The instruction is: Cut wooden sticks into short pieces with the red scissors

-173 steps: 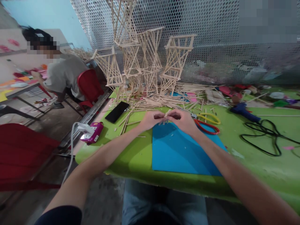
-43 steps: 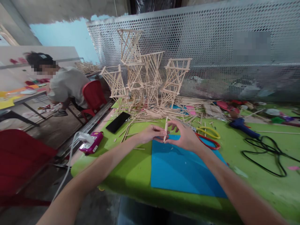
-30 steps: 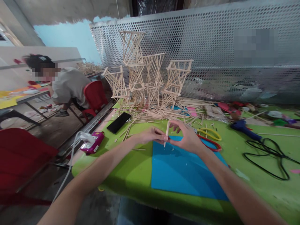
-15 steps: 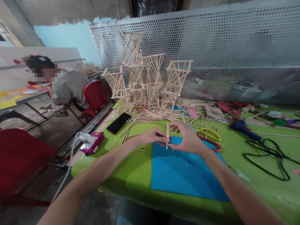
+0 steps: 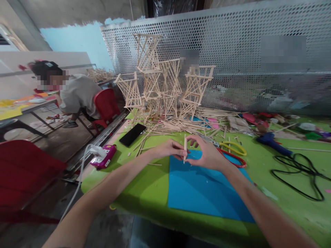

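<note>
My left hand (image 5: 167, 150) and my right hand (image 5: 207, 155) meet above the far edge of a blue sheet (image 5: 204, 187) on the green table (image 5: 144, 179). Both pinch a short wooden stick (image 5: 185, 145) that stands nearly upright between their fingertips. Behind them lies a heap of loose wooden sticks (image 5: 178, 125). Several open stick frames (image 5: 165, 86) are stacked against the perforated metal panel.
A black phone (image 5: 132, 134) and a purple power strip (image 5: 104, 156) lie to the left. Red-handled scissors (image 5: 231, 158), yellow-handled scissors (image 5: 234, 146), a blue glue gun (image 5: 272, 143) and a black cable (image 5: 297, 170) lie to the right. Another person (image 5: 69, 93) sits at a far-left table near red chairs (image 5: 23, 172).
Between 5.8 s ago and now the stick went from lying between my hands to standing upright. Over the last second my hands and the stick barely moved; the view shifted slightly.
</note>
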The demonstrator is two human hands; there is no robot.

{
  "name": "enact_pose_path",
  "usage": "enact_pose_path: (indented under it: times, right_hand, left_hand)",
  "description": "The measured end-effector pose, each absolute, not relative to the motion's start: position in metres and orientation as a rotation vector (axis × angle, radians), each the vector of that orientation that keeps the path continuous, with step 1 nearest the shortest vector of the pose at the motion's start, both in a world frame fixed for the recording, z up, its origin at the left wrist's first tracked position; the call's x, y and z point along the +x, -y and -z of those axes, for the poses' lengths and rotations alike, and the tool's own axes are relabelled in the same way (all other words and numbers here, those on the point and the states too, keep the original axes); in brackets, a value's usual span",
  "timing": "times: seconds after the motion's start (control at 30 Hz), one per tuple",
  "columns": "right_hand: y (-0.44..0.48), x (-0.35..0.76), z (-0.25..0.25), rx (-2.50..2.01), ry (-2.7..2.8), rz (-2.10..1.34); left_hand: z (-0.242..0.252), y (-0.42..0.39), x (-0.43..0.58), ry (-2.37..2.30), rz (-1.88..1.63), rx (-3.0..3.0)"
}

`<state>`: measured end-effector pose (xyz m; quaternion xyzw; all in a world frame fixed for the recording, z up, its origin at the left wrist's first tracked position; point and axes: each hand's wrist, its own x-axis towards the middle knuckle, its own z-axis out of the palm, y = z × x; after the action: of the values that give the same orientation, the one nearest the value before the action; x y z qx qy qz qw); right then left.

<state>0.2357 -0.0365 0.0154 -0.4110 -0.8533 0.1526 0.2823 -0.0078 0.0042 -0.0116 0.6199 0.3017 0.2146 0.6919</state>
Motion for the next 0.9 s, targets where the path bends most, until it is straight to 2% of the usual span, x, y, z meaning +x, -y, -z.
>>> enact_pose_path:
  times: [0.17, 0.37, 0.5, 0.7, 0.9]
  right_hand:
    - [0.034, 0.239, -0.013, -1.059, 2.277, -0.467]
    - [0.027, 0.235, -0.010, -1.026, 1.972, -0.796]
    - [0.025, 0.227, -0.009, -1.178, 1.752, -0.824]
    - [0.030, 0.217, -0.009, -1.225, 1.692, -0.943]
    - [0.033, 0.210, -0.009, -1.258, 1.648, -0.901]
  left_hand:
    - [0.010, -0.004, -0.010, -0.694, -0.475, 1.401]
    - [-0.003, 0.000, -0.012, -0.706, -0.485, 1.474]
    - [-0.012, 0.005, -0.010, -0.765, -0.526, 1.578]
    - [-0.009, -0.001, -0.012, -0.849, -0.562, 1.846]
    - [-0.003, -0.004, -0.011, -0.834, -0.557, 2.001]
